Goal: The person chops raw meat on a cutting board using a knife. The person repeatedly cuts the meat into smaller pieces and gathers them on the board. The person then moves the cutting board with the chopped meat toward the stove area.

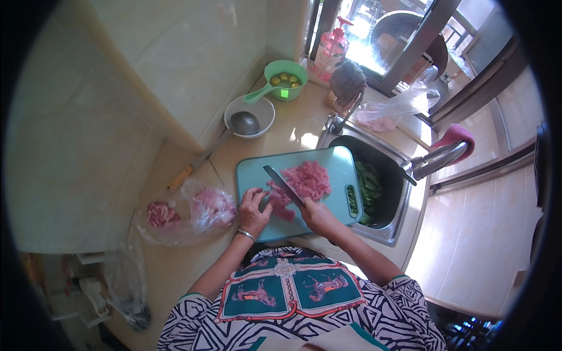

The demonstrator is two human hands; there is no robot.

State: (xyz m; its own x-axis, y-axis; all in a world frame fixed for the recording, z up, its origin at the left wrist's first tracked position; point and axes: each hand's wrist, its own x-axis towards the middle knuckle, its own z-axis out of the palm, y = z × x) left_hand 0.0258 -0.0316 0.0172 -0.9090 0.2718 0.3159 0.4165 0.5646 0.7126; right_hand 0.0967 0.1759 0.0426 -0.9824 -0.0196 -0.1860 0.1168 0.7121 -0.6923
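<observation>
A light-blue cutting board point(254, 169) lies on the counter, its right end over the sink's edge. My right hand point(318, 215) grips a kitchen knife point(283, 185), whose blade slants up and left across the board. A heap of diced raw meat point(309, 179) lies beyond the blade. Nearer me is an uncut strip of raw meat point(282, 210). My left hand point(254, 209), with a silver bangle at the wrist, steadies the strip's left end between fingertips and thumb. The knife's handle is mostly hidden in my right fist.
Left stands a plastic bag of raw meat point(213, 206). Behind are a white bowl point(268, 109) with a ladle point(245, 123) and a green dipper point(285, 66) holding egg yolks. Leafy greens point(369, 188) fill the sink point(388, 215) under the faucet point(439, 160). A pump bottle point(330, 52) stands by the window.
</observation>
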